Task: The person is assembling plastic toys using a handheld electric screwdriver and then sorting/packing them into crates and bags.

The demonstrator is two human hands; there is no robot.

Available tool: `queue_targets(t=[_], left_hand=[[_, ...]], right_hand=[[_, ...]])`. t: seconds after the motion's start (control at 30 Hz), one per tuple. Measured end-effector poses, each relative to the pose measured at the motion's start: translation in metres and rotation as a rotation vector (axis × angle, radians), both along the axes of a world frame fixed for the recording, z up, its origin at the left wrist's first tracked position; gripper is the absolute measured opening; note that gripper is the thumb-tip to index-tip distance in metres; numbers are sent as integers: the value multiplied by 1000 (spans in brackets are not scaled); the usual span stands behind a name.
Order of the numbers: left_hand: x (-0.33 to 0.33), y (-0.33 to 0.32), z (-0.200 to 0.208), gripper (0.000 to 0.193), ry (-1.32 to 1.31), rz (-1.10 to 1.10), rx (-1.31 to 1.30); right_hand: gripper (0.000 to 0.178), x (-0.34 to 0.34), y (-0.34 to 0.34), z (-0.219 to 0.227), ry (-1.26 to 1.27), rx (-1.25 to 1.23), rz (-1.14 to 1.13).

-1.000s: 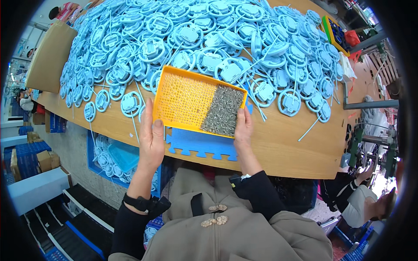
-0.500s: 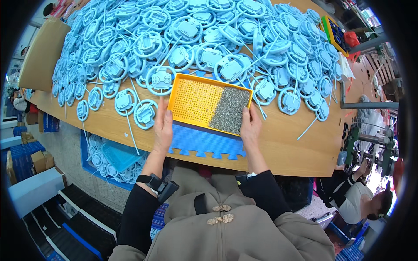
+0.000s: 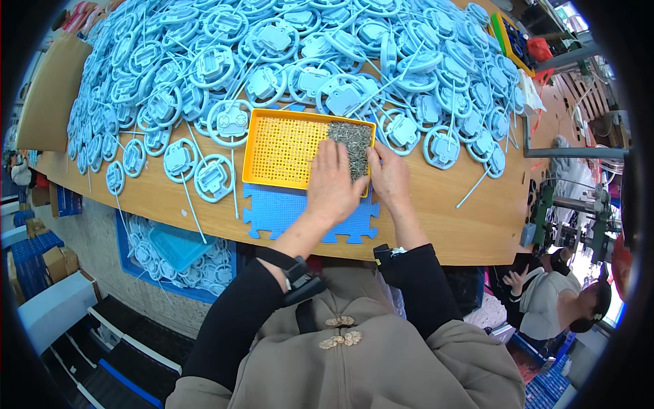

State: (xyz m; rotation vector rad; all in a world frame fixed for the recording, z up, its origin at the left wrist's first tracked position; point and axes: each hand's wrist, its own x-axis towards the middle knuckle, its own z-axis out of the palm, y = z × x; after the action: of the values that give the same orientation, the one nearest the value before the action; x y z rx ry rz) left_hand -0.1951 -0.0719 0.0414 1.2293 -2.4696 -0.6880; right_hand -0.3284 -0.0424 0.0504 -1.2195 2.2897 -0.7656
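A yellow tray point(image 3: 281, 151) with a grid of small holes lies over a blue foam mat point(image 3: 272, 213) at the table's front. Small grey metal screws point(image 3: 349, 138) are heaped in its right end. My left hand point(image 3: 332, 185) reaches into the tray with its fingers stretched flat, palm down, at the left side of the heap; it covers part of the screws. At the tray's right edge, my right hand point(image 3: 391, 178) grips the rim between thumb and fingers.
Light-blue plastic rings with thin stems point(image 3: 272, 41) pile across the back of the wooden table point(image 3: 436, 232). A cardboard sheet point(image 3: 53, 95) stands at far left. Below is a blue crate point(image 3: 235, 262) of similar parts. A metal frame point(image 3: 575, 153) and a person point(image 3: 555, 307) are at right.
My left hand has let go of the tray's left edge and moved right, onto the screws. My right hand stays on the right edge. The tray sits slightly further left in view.
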Motion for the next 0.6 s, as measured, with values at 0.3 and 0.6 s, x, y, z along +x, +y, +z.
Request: queue_targets(t=[0.3,0.6], left_hand=[[20,5,13,72,8,0,58],[8,34,16,70,-50,60,14]], right_hand=[[19,4,0,10,-7,-184,-101],[27,10,-49,-7,625,-300,767]])
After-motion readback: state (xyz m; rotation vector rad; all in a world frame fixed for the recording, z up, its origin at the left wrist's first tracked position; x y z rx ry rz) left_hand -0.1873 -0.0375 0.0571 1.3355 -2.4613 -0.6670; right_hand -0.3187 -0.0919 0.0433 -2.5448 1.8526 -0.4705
